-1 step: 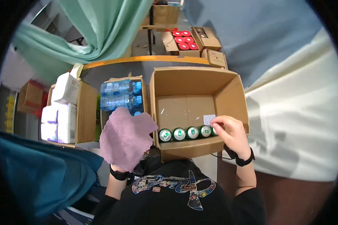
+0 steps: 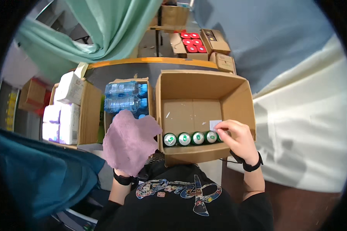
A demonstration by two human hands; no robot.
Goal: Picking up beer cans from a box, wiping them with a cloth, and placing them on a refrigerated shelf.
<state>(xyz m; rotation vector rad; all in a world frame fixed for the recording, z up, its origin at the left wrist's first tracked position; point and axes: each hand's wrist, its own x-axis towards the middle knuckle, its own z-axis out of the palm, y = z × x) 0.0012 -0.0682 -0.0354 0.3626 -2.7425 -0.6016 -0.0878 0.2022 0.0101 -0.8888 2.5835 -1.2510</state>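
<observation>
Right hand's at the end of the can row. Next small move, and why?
Probably ease the right hand up off the end can: its visible edge already lines up with the four upright cans along the near wall of the carton. The grip is hidden, so go slowly.

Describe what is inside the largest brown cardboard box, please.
A row of green silver-topped cans and a white rectangular piece; the right hand hides part of the row's right end.
</observation>
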